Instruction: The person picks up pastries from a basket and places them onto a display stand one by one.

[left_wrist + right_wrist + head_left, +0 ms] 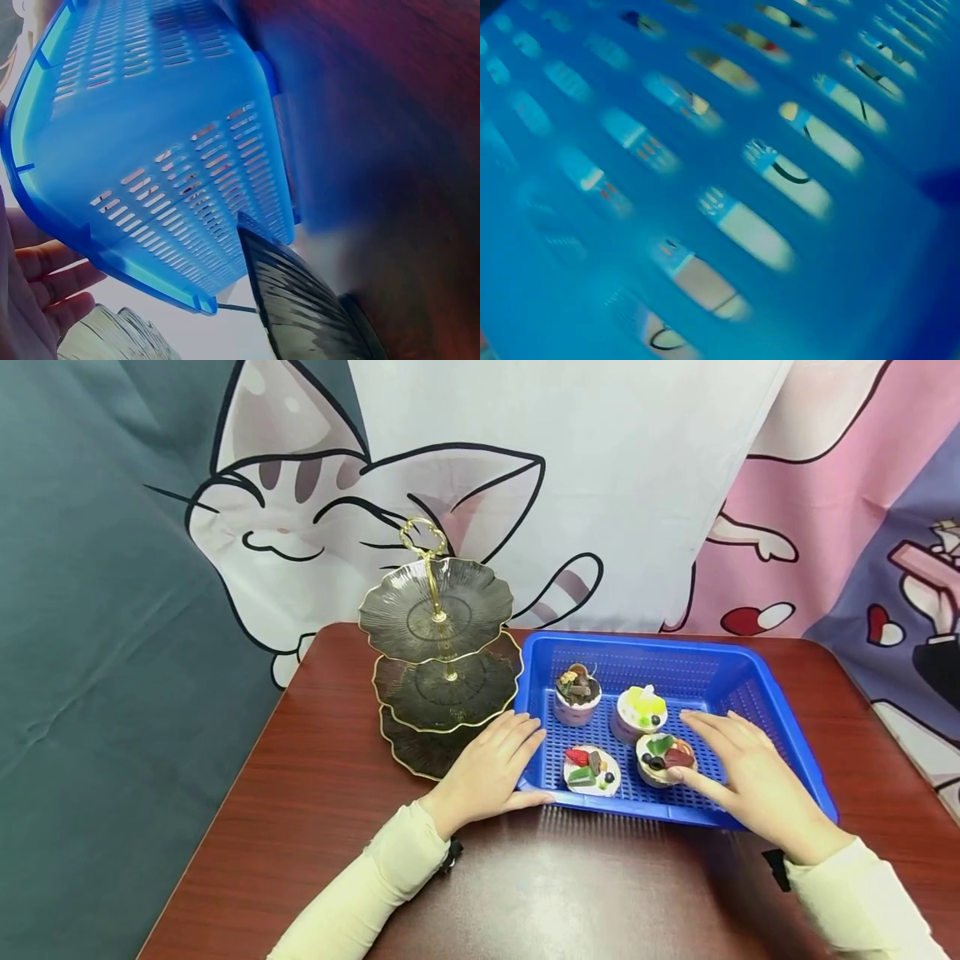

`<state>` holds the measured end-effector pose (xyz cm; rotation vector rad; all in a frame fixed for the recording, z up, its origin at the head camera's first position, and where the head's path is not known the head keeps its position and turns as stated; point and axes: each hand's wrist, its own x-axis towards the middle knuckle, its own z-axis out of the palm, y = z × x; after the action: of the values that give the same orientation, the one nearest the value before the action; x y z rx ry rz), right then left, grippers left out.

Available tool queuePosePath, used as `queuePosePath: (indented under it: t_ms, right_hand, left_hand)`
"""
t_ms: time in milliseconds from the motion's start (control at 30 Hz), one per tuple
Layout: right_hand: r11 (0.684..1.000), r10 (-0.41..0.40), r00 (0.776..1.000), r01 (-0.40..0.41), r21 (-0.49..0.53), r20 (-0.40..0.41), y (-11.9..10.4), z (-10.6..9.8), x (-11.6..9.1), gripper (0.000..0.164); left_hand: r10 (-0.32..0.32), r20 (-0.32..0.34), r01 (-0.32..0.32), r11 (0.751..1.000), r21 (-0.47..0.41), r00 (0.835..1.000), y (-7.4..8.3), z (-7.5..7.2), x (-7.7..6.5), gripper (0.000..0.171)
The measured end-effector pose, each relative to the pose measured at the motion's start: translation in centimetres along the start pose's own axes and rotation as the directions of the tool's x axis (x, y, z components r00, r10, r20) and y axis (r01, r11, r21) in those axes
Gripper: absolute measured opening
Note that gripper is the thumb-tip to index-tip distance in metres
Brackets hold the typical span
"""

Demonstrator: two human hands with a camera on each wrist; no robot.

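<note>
My left hand [491,772] lies at the left front corner of a blue plastic basket [637,810], its fingers straight over the rim and thumb along the front edge. In the left wrist view, those fingers [56,281] reach beside the rim. Stretched over the basket's right part is my right hand [753,777], whose thumb tip overlaps a cupcake [656,771] with green and dark red toppings. Inside the basket are also a strawberry-topped cupcake [591,781], a chocolate one [575,706] and one with yellow topping [637,718]. Only perforated blue wall fills the right wrist view.
A three-tier stand [397,618] of dark, gold-edged plates with a gold handle [422,535] stands left of the basket, close against it. Both are on a reddish-brown wooden table [300,827]. Behind it hangs a curtain [637,468] printed with a cartoon cat.
</note>
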<state>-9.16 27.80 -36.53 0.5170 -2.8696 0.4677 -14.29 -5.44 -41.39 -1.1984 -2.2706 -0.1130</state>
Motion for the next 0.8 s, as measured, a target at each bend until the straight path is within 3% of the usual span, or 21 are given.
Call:
queuePosePath:
  t_ms: [500, 800]
  right_hand:
    - [0.993, -0.115, 0.991, 0.113, -0.037, -0.072, -1.2, -3.1, 2.2, 0.063]
    - [0.997, -0.070, 0.998, 0.070, -0.040, -0.006, -1.5, -4.0, 4.4, 0.060]
  left_hand:
    - [-0.052, 0.020, 0.053, 0.997, -0.048, 0.998, -0.2, 0.5, -1.0, 0.086]
    - [-0.045, -0.002, 0.045, 0.997, -0.055, 0.999, -0.2, 0.8, -1.1, 0.086]
